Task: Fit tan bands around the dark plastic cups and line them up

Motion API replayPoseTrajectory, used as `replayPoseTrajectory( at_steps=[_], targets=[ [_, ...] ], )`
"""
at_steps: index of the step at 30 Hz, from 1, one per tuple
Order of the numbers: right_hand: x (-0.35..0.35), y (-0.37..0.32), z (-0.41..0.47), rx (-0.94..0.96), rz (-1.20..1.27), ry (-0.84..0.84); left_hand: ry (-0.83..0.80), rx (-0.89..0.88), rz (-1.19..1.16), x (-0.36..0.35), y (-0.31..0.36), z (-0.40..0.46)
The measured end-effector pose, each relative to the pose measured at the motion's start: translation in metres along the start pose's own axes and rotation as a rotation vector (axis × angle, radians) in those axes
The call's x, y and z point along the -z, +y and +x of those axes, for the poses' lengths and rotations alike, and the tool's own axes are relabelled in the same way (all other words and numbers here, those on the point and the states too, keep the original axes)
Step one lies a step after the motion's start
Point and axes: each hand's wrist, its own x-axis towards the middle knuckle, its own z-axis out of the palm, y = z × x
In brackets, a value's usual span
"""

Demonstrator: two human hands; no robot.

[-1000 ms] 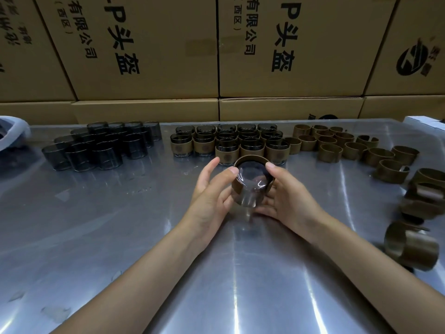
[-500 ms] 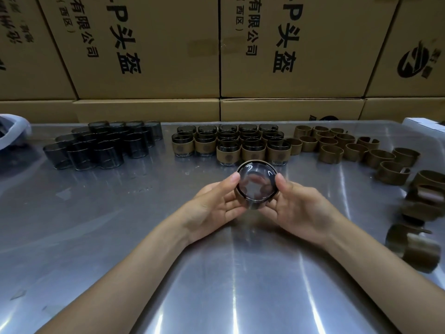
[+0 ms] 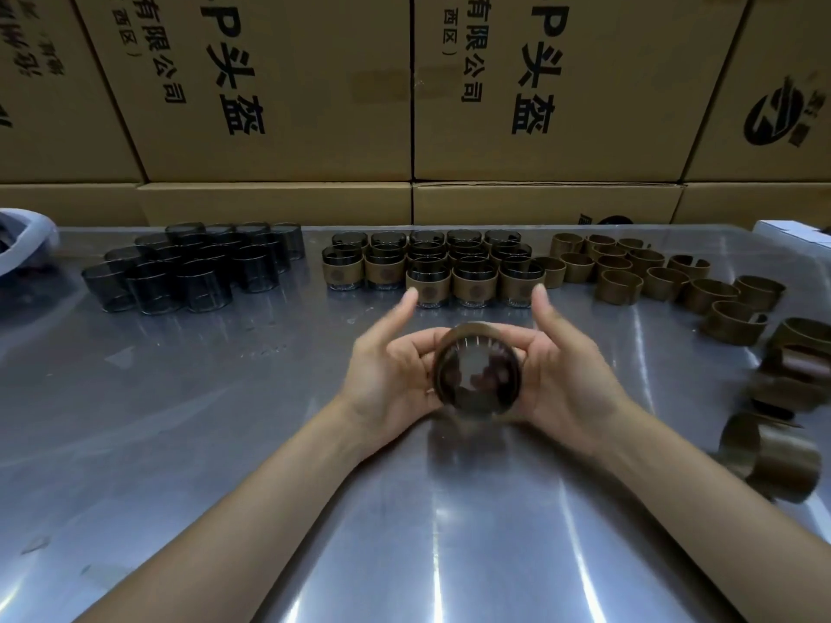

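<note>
A dark see-through cup [image 3: 476,368] with a tan band around it is held above the metal table, one round end facing me. My left hand [image 3: 391,370] grips its left side and my right hand [image 3: 564,375] grips its right side, fingers curled around it and both thumbs raised off it. Behind them stand rows of banded cups [image 3: 431,272]. A cluster of bare dark cups [image 3: 189,267] stands at the back left. Loose tan bands [image 3: 629,274] lie at the back right.
The metal table [image 3: 225,442] reflects light. More curled tan bands [image 3: 764,460] lie along the right edge. Cardboard boxes [image 3: 279,92] form a wall behind the table. A white bag [image 3: 22,240] sits at the far left, a white box [image 3: 791,231] at the far right.
Both hands have drawn the cup nearer to me and turned it so one round end faces me. Both thumbs have lifted off the rim.
</note>
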Motion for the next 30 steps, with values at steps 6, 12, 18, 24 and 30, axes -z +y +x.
replayPoseTrajectory(
  at_steps=[6, 12, 18, 24, 30],
  targets=[
    [-0.026, 0.009, -0.003, 0.363, -0.318, 0.483, 0.325, -0.359, 0.252, -0.039, -0.019, -0.004],
    [-0.032, 0.007, -0.007, 0.414, -0.361, 0.446, 0.354, -0.460, 0.301, -0.045, -0.019, -0.008],
    [-0.034, 0.004, -0.008, 0.384, -0.361, 0.420, 0.398, -0.427, 0.256, -0.047, -0.019, -0.008],
    [-0.032, 0.007, -0.006, 0.381, -0.338, 0.414, 0.386, -0.430, 0.230, -0.046, -0.019, -0.007],
    [-0.031, 0.008, -0.005, 0.393, -0.373, 0.395, 0.354, -0.438, 0.199, -0.044, -0.020, -0.006]
  ],
)
